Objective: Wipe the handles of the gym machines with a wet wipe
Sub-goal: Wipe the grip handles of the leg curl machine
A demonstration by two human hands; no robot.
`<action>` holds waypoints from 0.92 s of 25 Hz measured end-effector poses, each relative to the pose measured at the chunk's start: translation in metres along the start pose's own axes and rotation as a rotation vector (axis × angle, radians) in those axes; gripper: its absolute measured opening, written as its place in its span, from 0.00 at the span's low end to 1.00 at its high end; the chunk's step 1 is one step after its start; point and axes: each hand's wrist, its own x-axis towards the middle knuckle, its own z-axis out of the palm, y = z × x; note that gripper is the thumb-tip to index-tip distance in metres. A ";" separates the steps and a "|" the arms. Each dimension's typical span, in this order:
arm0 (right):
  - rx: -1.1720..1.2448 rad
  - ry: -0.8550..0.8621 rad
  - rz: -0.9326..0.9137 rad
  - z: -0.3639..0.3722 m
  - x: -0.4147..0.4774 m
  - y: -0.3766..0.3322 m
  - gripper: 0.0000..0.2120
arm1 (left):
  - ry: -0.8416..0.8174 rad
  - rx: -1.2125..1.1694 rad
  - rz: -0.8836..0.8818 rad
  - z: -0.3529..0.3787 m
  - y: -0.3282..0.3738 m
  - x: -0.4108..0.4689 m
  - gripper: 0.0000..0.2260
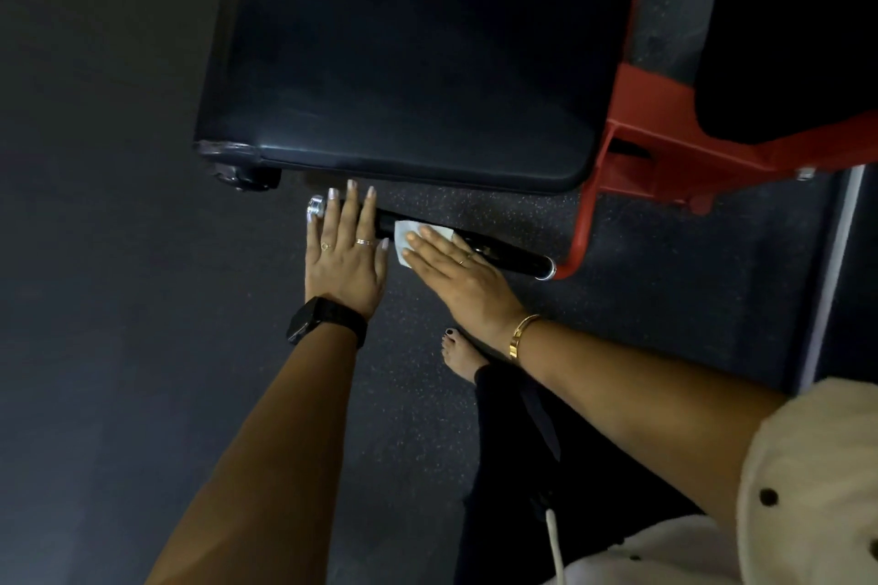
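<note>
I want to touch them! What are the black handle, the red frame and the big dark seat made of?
The handle looks like glossy black rubber or plastic, since it glints, with a shiny metal cap at its end. The frame seems to be metal tube painted red. The seat looks like smooth vinyl or leather padding with a soft sheen; which one is unclear.

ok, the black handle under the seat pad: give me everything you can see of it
The handle is a black, glossy cylindrical bar, likely rubber or plastic grip, running diagonally just below the dark seat pad. A chrome cap ends its left side; a silver ring at the right end meets the red frame. The left hand lies flat over its left part. The right hand presses a white wipe onto its middle. Only the right stretch shows uncovered.
</note>
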 end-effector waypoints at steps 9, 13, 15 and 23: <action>0.233 0.293 0.391 0.006 0.041 -0.025 0.20 | 0.058 -0.042 0.001 0.007 -0.001 -0.003 0.26; 0.281 0.190 0.507 -0.006 0.071 -0.034 0.18 | 0.064 -0.049 -0.010 0.007 -0.002 -0.004 0.27; 0.215 0.102 0.460 -0.008 0.076 -0.039 0.17 | 0.059 -0.027 -0.022 0.008 -0.002 -0.006 0.27; 0.229 -0.282 0.640 -0.019 0.122 -0.033 0.17 | -0.070 0.049 -0.119 0.005 0.000 -0.022 0.37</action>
